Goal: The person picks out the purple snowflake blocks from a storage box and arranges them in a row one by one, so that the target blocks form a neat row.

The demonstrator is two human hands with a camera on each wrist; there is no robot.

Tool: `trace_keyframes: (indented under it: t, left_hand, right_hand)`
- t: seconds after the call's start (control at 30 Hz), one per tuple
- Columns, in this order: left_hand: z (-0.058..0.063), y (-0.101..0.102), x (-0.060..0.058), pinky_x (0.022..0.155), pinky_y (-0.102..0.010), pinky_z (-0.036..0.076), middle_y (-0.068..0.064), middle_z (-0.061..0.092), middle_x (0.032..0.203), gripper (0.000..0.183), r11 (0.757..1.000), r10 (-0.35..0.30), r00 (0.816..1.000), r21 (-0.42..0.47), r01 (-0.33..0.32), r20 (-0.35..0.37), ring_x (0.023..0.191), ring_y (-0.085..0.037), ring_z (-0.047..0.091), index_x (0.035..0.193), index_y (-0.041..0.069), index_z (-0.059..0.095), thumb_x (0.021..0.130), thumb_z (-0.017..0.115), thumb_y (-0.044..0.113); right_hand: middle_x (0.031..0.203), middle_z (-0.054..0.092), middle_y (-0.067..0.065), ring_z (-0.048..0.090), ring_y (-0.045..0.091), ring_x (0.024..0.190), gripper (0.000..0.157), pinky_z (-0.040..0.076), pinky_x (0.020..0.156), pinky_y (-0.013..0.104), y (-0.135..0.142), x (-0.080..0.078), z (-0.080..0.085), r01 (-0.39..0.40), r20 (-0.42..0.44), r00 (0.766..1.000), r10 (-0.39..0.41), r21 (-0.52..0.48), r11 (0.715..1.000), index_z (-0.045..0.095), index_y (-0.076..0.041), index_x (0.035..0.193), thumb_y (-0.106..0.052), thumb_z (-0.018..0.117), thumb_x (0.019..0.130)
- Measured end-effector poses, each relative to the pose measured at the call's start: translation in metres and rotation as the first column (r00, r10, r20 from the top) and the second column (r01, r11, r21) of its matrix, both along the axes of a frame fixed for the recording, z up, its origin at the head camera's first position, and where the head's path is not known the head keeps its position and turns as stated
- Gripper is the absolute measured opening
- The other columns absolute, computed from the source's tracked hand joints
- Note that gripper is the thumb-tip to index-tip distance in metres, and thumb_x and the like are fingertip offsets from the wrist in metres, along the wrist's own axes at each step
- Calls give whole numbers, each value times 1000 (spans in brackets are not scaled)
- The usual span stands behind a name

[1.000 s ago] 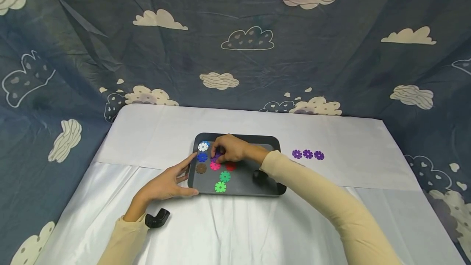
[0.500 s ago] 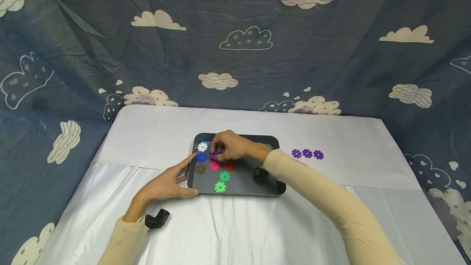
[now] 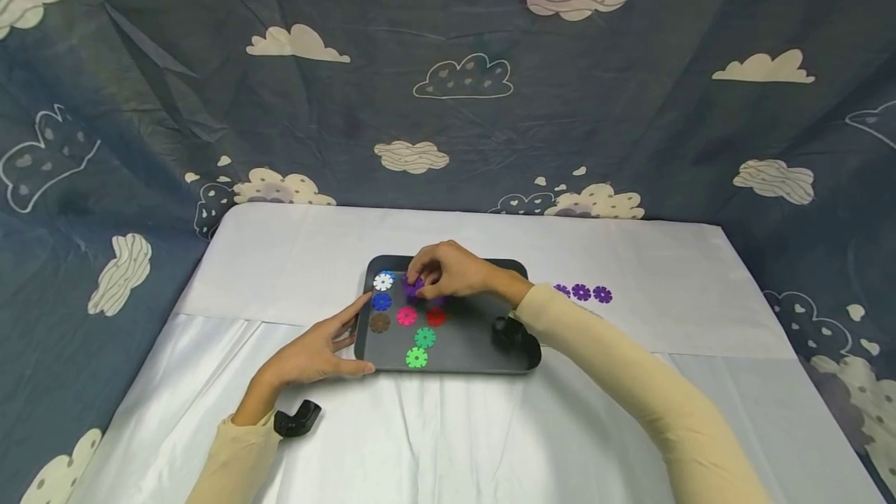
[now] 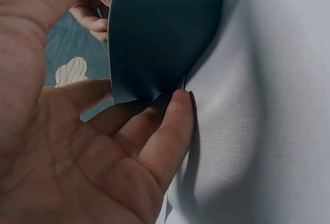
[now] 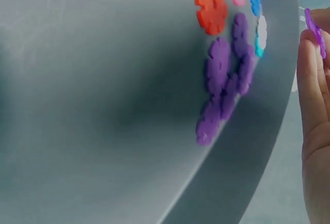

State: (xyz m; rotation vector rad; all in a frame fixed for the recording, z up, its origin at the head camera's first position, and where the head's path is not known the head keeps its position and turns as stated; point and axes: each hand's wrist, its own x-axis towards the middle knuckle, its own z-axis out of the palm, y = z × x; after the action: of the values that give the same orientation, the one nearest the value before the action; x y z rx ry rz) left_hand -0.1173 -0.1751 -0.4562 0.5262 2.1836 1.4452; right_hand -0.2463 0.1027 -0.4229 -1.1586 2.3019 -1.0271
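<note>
1. The right hand (image 3: 451,271) is pinching one held purple disc (image 5: 315,32) between thumb and fingertips. With 12 o'clock pointing away from the person, the disc is sitting at the 9 o'clock end of this grip, over the dark tray (image 3: 469,348) and apart from the discs lying there.
2. Beneath that hand, five purple discs (image 5: 218,66) are lying close together on the tray, mostly hidden in the head view.
3. Around the held disc, one each is lying on the tray: a white disc (image 3: 383,281) at 9 o'clock, partly covering a light-blue disc (image 3: 390,274); a blue disc (image 3: 381,302) at 8; a brown disc (image 3: 379,323) between 7 and 8; a pink disc (image 3: 407,316) at 6; a red disc (image 3: 435,317) at 5.
4. Farther toward 6 o'clock, one teal-green disc (image 3: 425,337) and one light-green disc (image 3: 416,357) are lying side by side.
5. The left hand (image 3: 315,348) is spreading its fingers along the tray's 9 o'clock edge, its thumb touching the 8 o'clock corner.
6. Outside the tray at 3 o'clock, three loose purple discs (image 3: 581,292) are forming a row on the white-covered bench (image 3: 672,286), one partly hidden behind the right sleeve (image 3: 630,387).
7. At 12 o'clock, one cloud-printed cloth (image 3: 315,123) is hanging beyond the bench.
</note>
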Motion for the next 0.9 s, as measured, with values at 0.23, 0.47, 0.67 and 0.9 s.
trace_keyframes:
  t: [0.23, 0.47, 0.67, 0.9]
  left_hand:
    - [0, 1, 1, 120, -48, 35, -22, 7, 167, 113, 1000, 11, 1000, -4, -11, 22, 153, -39, 15, 163, 17, 9, 80, 86, 23]
    - [2, 2, 2, 119, -50, 35, -24, 7, 166, 112, 1000, 9, 1000, -1, -9, 11, 152, -42, 15, 163, 16, 9, 81, 85, 19]
    - [2, 1, 3, 119, -49, 36, -24, 7, 166, 112, 1000, 13, 1000, -3, -13, 12, 152, -42, 15, 163, 16, 9, 81, 86, 20]
    - [2, 2, 1, 119, -48, 36, -23, 8, 166, 112, 1000, 9, 1000, -3, -9, 11, 152, -41, 16, 163, 15, 9, 81, 86, 21]
  right_hand:
    - [114, 72, 9, 68, 17, 90, 22, 64, 81, 25, 22, 0, 14, 70, 74, 995, -65, -60, 996, 76, -1, 102, -2, 79, 81]
    - [111, 74, 11, 68, 19, 92, 22, 63, 88, 27, 45, -4, 26, 149, 144, 980, -135, -88, 985, 76, -2, 104, -2, 79, 83]
    - [110, 74, 12, 68, 20, 92, 21, 63, 89, 31, 63, -3, 33, 216, 166, 966, -197, -107, 971, 77, -2, 104, -2, 80, 82]
    - [112, 73, 10, 69, 20, 88, 21, 64, 85, 28, 98, -3, 34, 280, 165, 952, -257, -140, 950, 77, -5, 106, -7, 80, 85]
